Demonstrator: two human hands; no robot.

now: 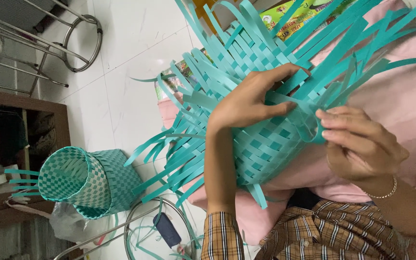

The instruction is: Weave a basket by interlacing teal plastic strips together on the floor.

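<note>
**Half-woven teal basket, both hands busy on the rim**

White tiled floor (121,72) is the backdrop, with a pink cushion (400,106) taking up the side where the work sits. Resting against that cushion is a half-woven basket of flat teal plastic strips (261,149): body already checkered, loose strip ends fanning out past the woven part in every direction.

Left hand (251,103) is spread flat over the basket wall, fingers pressing several strips down against the weave. Right hand (357,144), with a thin gold bracelet on the wrist, sits just beside the basket's open edge and pinches one curved teal strip (309,130) between thumb and fingertips.

Away from the basket, across the floor, two finished teal-and-white woven baskets (90,180) lie nested on their sides next to a chrome stool frame (136,226). Another metal stool (73,38) stands farther off.

My guess at what could go wrong: these strips look springy, so if the left hand eases off, the pressed ones could pop back out of the weave. The pinched strip could also kink if it's bent too sharply, or slip under the wrong crossing, since the loose ends all look alike.
</note>
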